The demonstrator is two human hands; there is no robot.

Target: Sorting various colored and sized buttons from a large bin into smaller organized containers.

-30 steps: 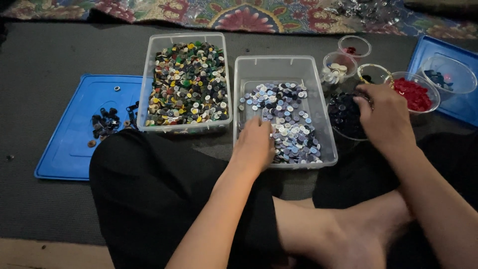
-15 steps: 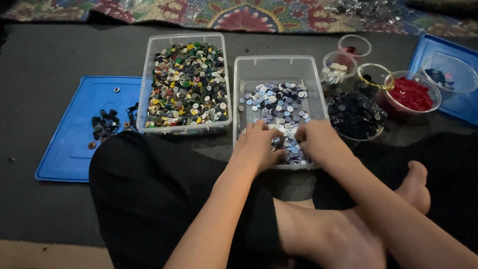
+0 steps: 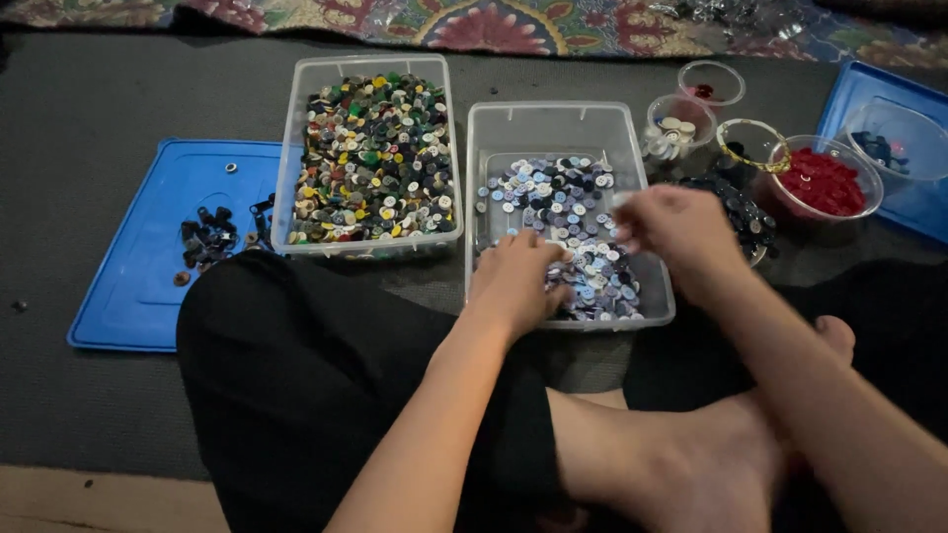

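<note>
Resting palm-down with fingers loosely curled, the left hand [image 3: 516,279] was laid on pale blue and white buttons [image 3: 573,222] in a clear plastic bin [image 3: 553,123] — the right hand [image 3: 676,232], blurred, was held above, its grip indiscernible.

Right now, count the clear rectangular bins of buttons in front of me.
2. The bin of mixed-colour buttons sits left, beside the blue lid. The bin of bluish-white buttons sits right, under both hands. None looks hidden, though the frame edges cut things off.
</note>
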